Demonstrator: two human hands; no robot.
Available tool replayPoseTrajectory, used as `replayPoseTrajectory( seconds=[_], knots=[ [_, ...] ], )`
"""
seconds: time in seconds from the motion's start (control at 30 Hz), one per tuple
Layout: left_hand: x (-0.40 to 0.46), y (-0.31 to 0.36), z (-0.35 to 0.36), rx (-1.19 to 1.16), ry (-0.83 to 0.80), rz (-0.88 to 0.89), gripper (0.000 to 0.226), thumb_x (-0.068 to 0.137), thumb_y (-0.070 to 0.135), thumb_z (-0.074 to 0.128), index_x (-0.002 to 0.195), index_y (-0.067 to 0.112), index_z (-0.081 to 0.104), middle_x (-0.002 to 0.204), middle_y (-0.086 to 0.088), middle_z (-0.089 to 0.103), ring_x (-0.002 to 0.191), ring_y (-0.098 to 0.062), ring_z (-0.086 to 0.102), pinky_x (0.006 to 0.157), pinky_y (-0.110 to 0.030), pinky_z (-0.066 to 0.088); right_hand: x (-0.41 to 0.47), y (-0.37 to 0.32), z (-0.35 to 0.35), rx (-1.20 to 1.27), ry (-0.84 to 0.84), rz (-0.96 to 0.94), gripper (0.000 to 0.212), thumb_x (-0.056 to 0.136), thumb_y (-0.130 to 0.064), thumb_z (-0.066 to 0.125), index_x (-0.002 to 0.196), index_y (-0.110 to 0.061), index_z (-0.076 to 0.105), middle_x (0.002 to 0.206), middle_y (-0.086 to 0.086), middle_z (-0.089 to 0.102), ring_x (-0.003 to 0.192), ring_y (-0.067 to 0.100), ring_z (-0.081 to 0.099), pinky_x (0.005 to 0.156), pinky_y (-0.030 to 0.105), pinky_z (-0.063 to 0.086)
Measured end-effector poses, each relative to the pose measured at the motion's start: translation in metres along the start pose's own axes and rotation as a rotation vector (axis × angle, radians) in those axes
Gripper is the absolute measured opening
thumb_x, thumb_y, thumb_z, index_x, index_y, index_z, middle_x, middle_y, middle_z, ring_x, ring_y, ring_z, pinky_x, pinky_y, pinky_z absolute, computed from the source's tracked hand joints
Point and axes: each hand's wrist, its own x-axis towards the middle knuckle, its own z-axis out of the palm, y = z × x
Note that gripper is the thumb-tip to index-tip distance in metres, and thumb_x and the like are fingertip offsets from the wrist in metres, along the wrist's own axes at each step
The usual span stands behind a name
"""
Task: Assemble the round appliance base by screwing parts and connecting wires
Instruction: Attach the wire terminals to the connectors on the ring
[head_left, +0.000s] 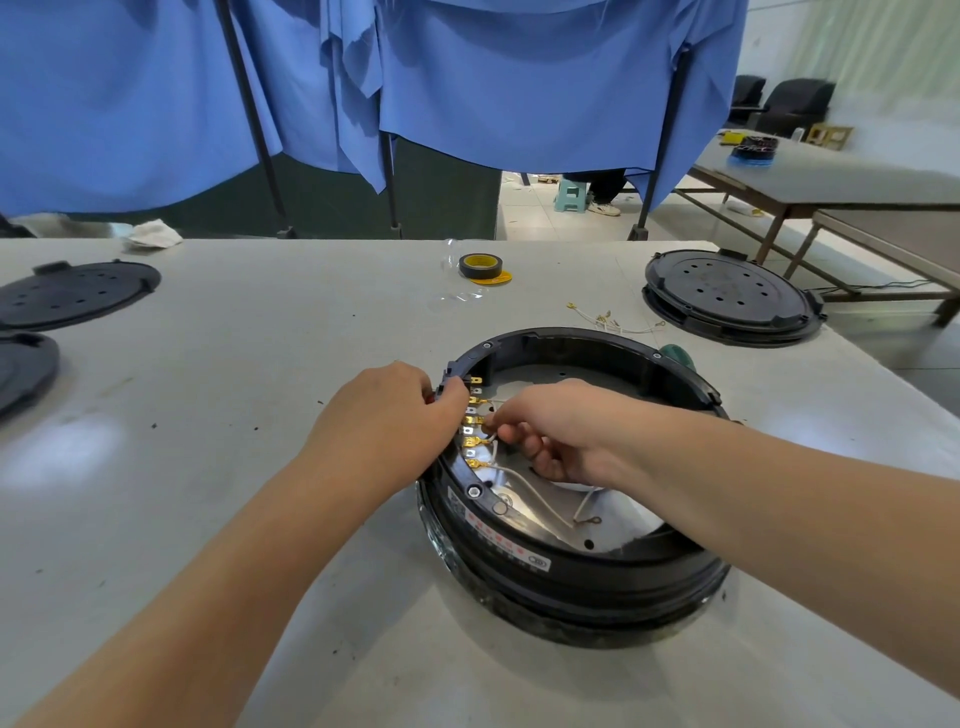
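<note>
The round black appliance base (582, 577) sits open side up on the grey table, with a shiny metal plate inside. A row of brass and silver terminals (474, 426) runs along its left inner wall. My left hand (387, 415) grips the base's left rim beside the terminals, fingers curled over the edge. My right hand (550, 431) reaches into the base and pinches a white wire (524, 488) at its connector end, right against the terminal row. The wire's other end, with a ring lug, lies loose on the plate.
Loose white wires with brass lugs (613, 322) lie behind the base. A roll of black and yellow tape (480, 266) sits further back. A black round cover (730, 296) lies at right, two more (72, 293) at left. A green tool handle (678, 356) peeks from behind the base.
</note>
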Motion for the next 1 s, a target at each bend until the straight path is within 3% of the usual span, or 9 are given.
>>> replayPoseTrajectory(
  seconds=[1.0],
  knots=[
    [-0.0004, 0.0011, 0.0001, -0.009, -0.001, -0.022, 0.051, 0.092, 0.045, 0.042, 0.052, 0.014, 0.037, 0.050, -0.003, 0.040, 0.049, -0.018, 0.040, 0.047, -0.028, 0.028, 0.0023, 0.0008, -0.0002, 0.007, -0.017, 0.011, 0.018, 0.090, -0.011, 0.055, 0.072, -0.014, 0.061, 0.040, -0.009, 0.049, 0.031, 0.001, 0.034, 0.031, 0.012, 0.029]
  ],
)
